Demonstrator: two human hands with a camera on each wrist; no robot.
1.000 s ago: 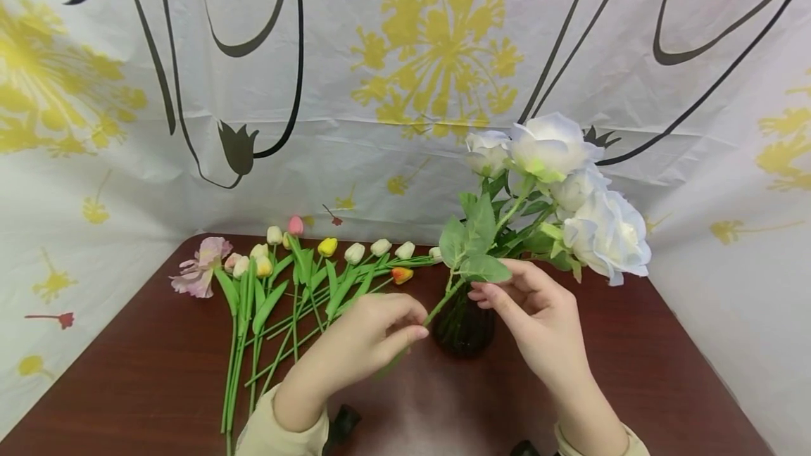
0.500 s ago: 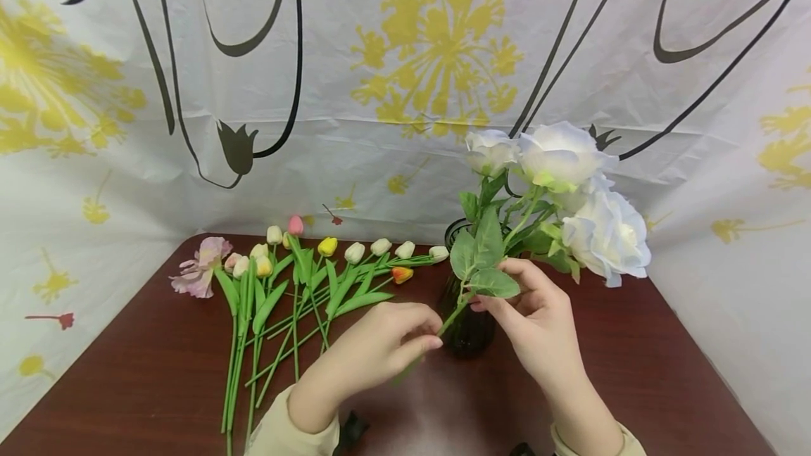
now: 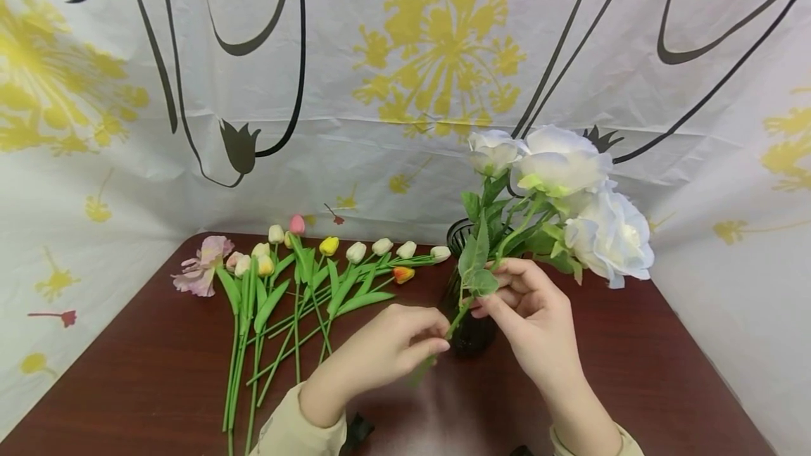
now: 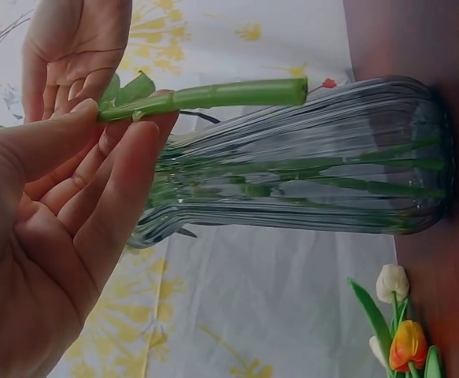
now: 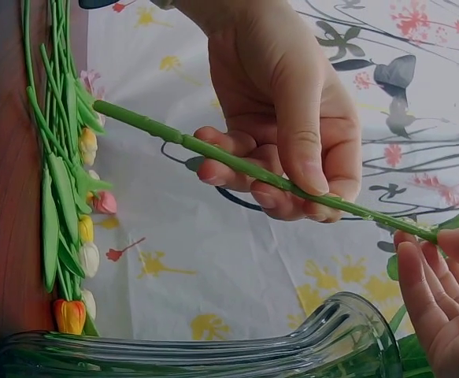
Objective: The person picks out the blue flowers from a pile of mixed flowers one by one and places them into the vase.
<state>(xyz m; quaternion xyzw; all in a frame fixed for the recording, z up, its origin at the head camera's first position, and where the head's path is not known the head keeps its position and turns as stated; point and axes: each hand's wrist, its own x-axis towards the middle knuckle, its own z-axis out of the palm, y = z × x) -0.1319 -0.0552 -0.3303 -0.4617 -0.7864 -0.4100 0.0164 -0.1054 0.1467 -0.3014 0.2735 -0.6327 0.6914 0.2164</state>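
Observation:
My left hand (image 3: 395, 343) pinches the lower part of a green flower stem (image 4: 237, 93) between thumb and fingers; its cut end sticks out past them. Higher up, my right hand (image 3: 535, 322) pinches the same stem near its leaves (image 3: 476, 262). The stem slants up to the right toward a large pale blue-white artificial rose (image 3: 560, 160). Just behind the hands stands a ribbed, dark glass vase (image 4: 308, 197), upright on the table, with several stems inside. Other pale roses (image 3: 611, 234) cluster at the vase; overlapping petals hide which stem bears each.
Several artificial tulips (image 3: 329, 246), white, yellow, pink and orange, lie on the dark red table (image 3: 127, 378) to the left. A pink-purple flower (image 3: 203, 266) lies at their far left. A patterned white sheet (image 3: 355, 90) hangs behind the table.
My left hand has moved to the right along with the stem, nearer my right hand. The held rose has shifted slightly right and lower, and its leaves have turned. My right hand has barely moved.

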